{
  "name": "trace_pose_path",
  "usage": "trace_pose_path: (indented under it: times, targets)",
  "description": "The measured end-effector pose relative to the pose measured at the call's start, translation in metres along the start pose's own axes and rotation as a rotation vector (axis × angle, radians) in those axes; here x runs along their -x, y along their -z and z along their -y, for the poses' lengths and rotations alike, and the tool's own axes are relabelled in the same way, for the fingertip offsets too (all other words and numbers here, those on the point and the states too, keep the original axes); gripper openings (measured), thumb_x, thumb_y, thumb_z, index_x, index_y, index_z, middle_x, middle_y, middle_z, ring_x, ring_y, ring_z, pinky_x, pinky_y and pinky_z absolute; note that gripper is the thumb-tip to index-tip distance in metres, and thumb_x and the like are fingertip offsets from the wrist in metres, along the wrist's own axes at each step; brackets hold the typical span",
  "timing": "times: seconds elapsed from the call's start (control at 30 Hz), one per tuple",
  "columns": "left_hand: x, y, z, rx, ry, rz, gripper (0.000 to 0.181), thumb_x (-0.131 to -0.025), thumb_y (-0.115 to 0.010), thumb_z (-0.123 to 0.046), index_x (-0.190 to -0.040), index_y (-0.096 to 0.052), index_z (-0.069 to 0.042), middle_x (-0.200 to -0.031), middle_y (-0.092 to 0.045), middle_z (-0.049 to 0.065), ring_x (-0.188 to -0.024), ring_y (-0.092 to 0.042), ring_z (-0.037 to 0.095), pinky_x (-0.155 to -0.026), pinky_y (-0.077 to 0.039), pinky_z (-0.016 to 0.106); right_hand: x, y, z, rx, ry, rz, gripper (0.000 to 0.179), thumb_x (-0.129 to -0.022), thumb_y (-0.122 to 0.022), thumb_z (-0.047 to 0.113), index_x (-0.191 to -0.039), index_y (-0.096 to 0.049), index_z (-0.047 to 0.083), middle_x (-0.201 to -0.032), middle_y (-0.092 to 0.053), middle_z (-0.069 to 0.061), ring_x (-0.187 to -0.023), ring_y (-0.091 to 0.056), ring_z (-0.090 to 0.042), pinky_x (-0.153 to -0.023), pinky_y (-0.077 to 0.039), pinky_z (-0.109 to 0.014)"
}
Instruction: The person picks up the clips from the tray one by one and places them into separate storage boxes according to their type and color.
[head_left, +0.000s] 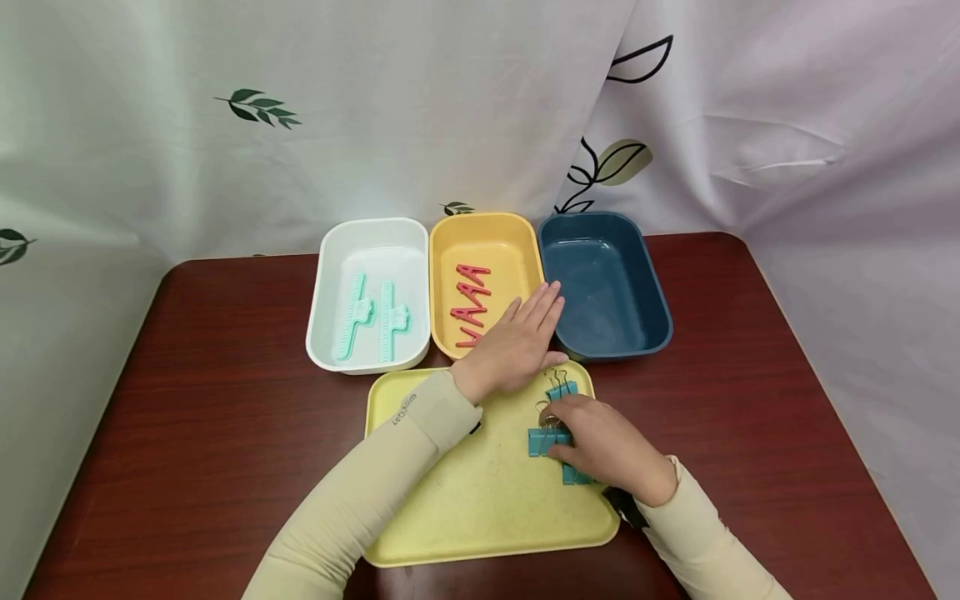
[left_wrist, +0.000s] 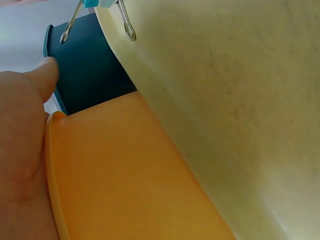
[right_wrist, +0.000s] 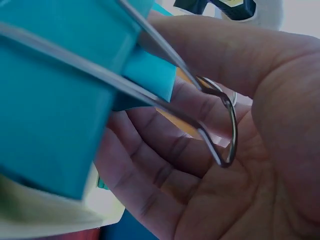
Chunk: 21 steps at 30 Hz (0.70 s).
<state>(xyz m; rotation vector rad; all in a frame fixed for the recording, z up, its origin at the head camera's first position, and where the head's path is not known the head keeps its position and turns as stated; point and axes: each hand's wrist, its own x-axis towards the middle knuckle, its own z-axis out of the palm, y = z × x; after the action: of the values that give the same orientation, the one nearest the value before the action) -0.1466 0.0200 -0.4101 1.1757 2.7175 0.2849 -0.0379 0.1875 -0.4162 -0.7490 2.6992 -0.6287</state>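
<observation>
Several teal binder clips (head_left: 537, 442) with metal wire handles lie at the right side of the yellow tray (head_left: 480, 504). My right hand (head_left: 611, 442) is over them, with thumb and fingers curled round a teal binder clip (right_wrist: 147, 75); another clip fills the near left of the right wrist view. One binder clip (head_left: 561, 390) sits just beyond my right fingers. My left hand (head_left: 513, 346) reaches out with straight fingers over the adjoining rims of the orange-yellow bin (head_left: 517, 237) and the dark blue bin (head_left: 660, 321), holding nothing.
A white bin (head_left: 322, 333) at the left holds two mint-green long clips (head_left: 388, 321). Several red clothespins (head_left: 470, 293) lie in a column in the orange-yellow bin. The bins stand along the back of the dark red wooden table (head_left: 750, 400), before a patterned curtain (head_left: 420, 108).
</observation>
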Motion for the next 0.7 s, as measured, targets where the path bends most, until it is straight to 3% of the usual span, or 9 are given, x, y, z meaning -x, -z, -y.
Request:
trace_pose_path:
  times: [0.17, 0.37, 0.7]
  targets:
    - [-0.0014, 0.0007, -0.0011, 0.008, 0.029, -0.049, 0.076, -0.105, -0.037, -0.054, -0.159, -0.023, -0.003, -0.168, -0.008, 0.01, -0.155, 0.0, 0.023, -0.123, -0.011, 0.046, 0.0023, 0.0025, -0.0012, -0.022, 0.023, -0.009, 0.023, -0.083, -0.084, 0.017, -0.103, -0.073, 0.015, -0.097, -0.066, 0.006, -0.089, -0.062, -0.014, -0.078, -0.054, -0.035]
    - [-0.0045, 0.0021, -0.0052, -0.011, 0.067, -0.105, 0.07, -0.105, -0.04, -0.054, -0.155, -0.036, -0.005, -0.165, -0.023, 0.009, -0.154, -0.013, 0.022, -0.122, -0.016, 0.046, 0.006, 0.0054, -0.0012, -0.047, 0.058, -0.045, 0.024, -0.082, -0.084, 0.014, -0.104, -0.074, 0.013, -0.098, -0.066, 0.005, -0.089, -0.063, -0.013, -0.077, -0.055, -0.034]
    - [-0.0054, -0.0002, -0.0087, -0.03, 0.096, -0.112, 0.072, -0.105, -0.041, -0.053, -0.157, -0.031, -0.004, -0.166, -0.022, 0.009, -0.154, -0.014, 0.022, -0.122, -0.018, 0.044, 0.0087, 0.0051, -0.004, -0.067, 0.07, -0.089, 0.027, -0.081, -0.085, 0.014, -0.106, -0.074, 0.013, -0.104, -0.07, 0.004, -0.095, -0.066, -0.014, -0.082, -0.055, -0.036]
